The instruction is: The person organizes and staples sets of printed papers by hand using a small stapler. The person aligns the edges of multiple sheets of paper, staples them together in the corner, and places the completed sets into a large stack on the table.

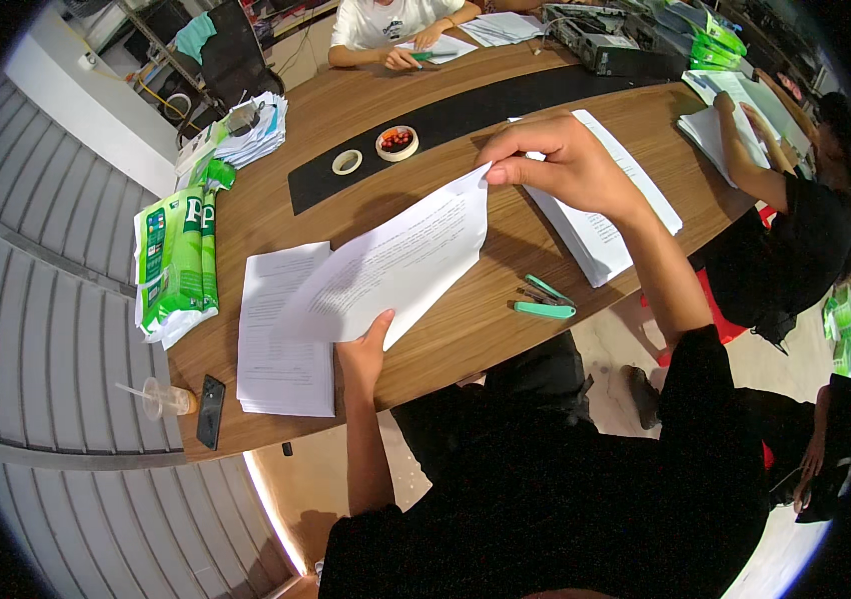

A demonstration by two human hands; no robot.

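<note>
Raised above the table is a printed sheet of paper, slanted and curving between my hands; whether several sheets lie together I cannot tell. The thumb and fingers of my right hand pinch its upper right corner. My left hand grips its lower edge, thumb on top and fingers hidden underneath. Partly covered by the sheet's left end, a stack of printed paper rests on the table at the left. A second paper stack lies below my right forearm. Between the stacks is a teal stapler, its arms spread apart.
Green packages, a black phone and a plastic cup with a straw line the left edge. Two tape rolls sit on the black strip. Other people handle papers at the far side and right.
</note>
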